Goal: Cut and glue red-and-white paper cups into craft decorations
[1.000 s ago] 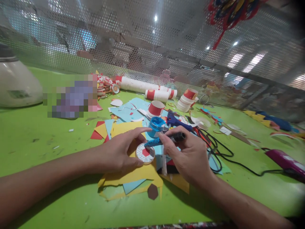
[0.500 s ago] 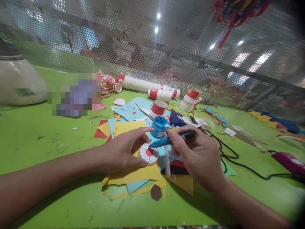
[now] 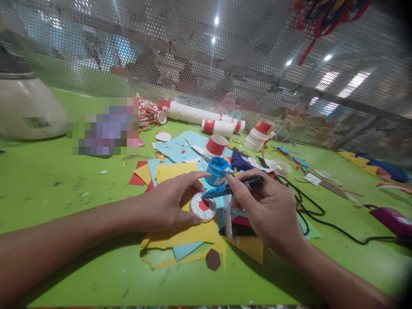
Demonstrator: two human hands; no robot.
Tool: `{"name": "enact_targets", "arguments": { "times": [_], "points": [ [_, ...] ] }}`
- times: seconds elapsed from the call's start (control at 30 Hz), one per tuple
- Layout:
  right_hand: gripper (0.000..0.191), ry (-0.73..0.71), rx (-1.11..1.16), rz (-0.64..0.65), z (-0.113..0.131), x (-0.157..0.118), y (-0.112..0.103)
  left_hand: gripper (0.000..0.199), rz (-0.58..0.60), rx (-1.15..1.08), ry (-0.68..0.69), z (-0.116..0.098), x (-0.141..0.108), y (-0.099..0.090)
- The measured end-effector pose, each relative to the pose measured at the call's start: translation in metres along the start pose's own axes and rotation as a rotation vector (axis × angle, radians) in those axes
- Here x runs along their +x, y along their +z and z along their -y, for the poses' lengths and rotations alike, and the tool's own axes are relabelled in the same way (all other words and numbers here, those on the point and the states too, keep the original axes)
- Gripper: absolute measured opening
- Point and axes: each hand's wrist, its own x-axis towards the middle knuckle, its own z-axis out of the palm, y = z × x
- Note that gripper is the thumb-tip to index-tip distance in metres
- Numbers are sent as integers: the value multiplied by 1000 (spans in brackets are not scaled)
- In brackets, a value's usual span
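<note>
My left hand [image 3: 174, 199] grips the edge of a small white round disc [image 3: 209, 213] between thumb and fingers. The disc carries blue dots, dark dividing lines and a red hexagon [image 3: 204, 205] at its centre. Between the fingers of my right hand [image 3: 264, 201] is a paint-smeared marker pen [image 3: 238, 186] with a black end and a blue-coated front. Its tip meets the upper part of the disc. Just behind stands an open jar of blue paint [image 3: 217, 171]. Yellow paper [image 3: 180, 236] lies beneath the disc, with a brown paper hexagon [image 3: 213, 259] nearer me.
Paper cups [image 3: 216, 146] and a row of stacked cups [image 3: 193, 112] stand farther back. A blue glue gun [image 3: 240, 160] lies behind the jar. Its black cable [image 3: 341, 236] seems to run right, near a magenta device [image 3: 391, 221]. Perforated mesh [image 3: 206, 77] borders the green table [image 3: 80, 266].
The whole view has shifted slightly, so things appear a little farther right. Both hands keep their holds, and the pen tip stays on the disc's upper part.
</note>
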Motion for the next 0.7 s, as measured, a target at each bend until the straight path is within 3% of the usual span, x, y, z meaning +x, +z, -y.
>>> {"name": "enact_targets", "arguments": {
  "times": [0.7],
  "points": [
    [17,-62,-78,46,1,1,-2,74,7,-18,30,2,0,0]
  ]
}}
